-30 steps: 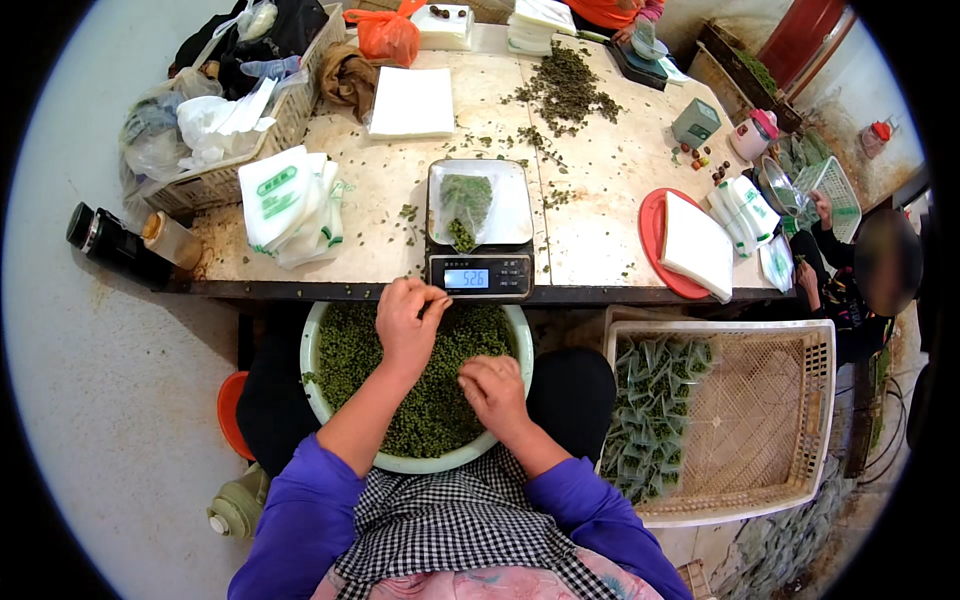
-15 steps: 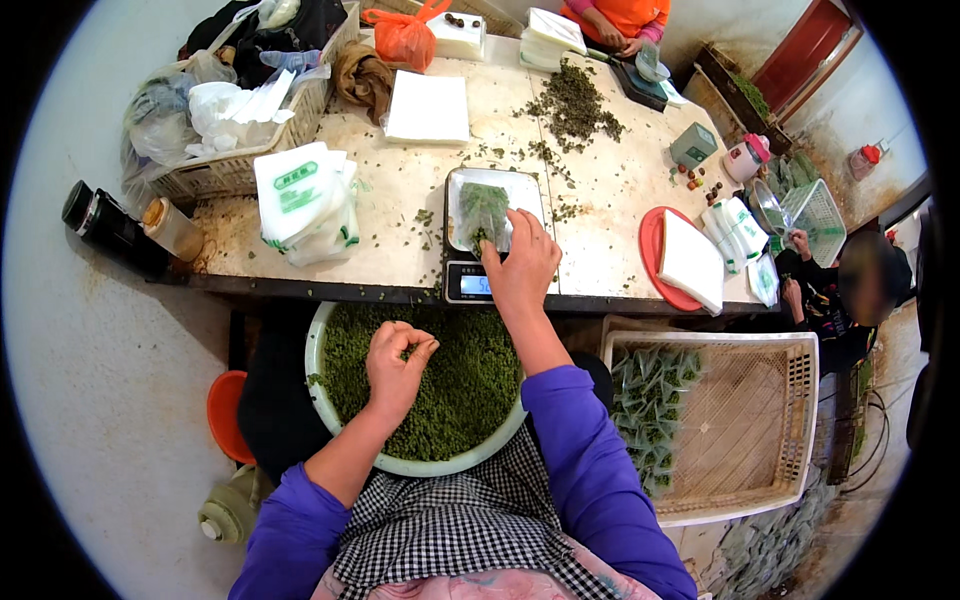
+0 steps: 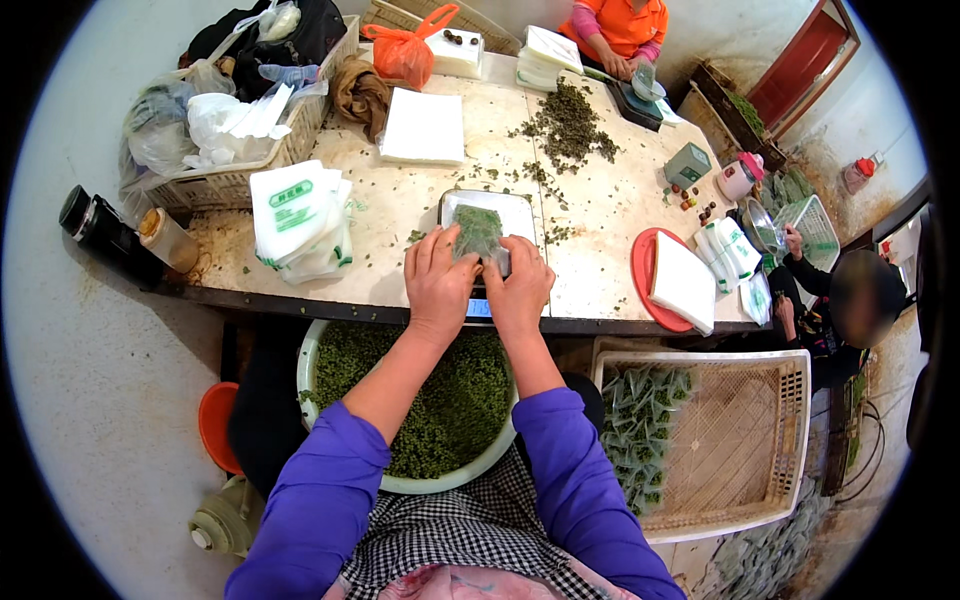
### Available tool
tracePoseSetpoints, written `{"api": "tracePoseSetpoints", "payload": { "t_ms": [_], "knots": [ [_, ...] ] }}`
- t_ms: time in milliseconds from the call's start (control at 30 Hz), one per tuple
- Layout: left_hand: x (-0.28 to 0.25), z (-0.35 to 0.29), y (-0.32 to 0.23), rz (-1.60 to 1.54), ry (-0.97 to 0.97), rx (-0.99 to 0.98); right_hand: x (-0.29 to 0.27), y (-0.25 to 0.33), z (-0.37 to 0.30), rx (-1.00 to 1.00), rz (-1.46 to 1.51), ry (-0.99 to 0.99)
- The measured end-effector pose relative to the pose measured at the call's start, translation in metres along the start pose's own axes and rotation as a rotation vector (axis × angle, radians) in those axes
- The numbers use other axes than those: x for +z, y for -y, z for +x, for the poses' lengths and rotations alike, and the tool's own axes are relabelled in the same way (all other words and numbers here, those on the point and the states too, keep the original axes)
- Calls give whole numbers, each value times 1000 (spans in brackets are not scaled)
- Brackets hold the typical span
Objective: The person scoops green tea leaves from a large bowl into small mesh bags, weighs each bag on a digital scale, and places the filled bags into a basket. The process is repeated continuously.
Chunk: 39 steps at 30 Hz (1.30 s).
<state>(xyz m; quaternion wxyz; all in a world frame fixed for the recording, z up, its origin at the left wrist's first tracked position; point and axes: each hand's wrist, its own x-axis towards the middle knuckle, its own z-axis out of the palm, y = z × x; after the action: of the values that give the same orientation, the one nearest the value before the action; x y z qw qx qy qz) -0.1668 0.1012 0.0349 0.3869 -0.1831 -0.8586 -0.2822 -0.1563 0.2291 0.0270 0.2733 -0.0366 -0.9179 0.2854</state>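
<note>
2 hands now meet over the scale tray [image 3: 520, 212]: the left hand [image 3: 436, 283] has come up from the basin [image 3: 310, 360], and both sets of fingers pinch the small green-filled bag [image 3: 479, 232], so weighing seems finished.

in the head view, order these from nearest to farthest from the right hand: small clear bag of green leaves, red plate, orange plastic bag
1. small clear bag of green leaves: held between the right hand and the left hand, over the scale tray.
2. red plate: to the right, at the table's near edge.
3. orange plastic bag: far side of the table, up and left.
</note>
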Motion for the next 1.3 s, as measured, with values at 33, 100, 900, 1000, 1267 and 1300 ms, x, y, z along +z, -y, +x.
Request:
{"api": "tracePoseSetpoints", "payload": {
  "t_ms": [33, 100, 900, 1000, 1267, 1300],
  "knots": [
    [-4, -6, -2, -22, 25, -32, -1, 1, -1, -21, -19, -13],
    [-19, -12, -6, -110, 7, -79, -4, 8, -3, -59, -51, -43],
    [-155, -132, -34, -527, 752, -647, -113, 101, -62, -179, -4, 905],
    [-156, -157, -30, -562, 787, -745, -125, 98, -76, -448, 147, 606],
    [-152, -166, -27, -539, 622, -374, -148, 94, -106, -615, -355, 1114],
    [-151, -166, -27, -550, 676, -411, -146, 93, -106, -586, -322, 1166]
  ]
}}
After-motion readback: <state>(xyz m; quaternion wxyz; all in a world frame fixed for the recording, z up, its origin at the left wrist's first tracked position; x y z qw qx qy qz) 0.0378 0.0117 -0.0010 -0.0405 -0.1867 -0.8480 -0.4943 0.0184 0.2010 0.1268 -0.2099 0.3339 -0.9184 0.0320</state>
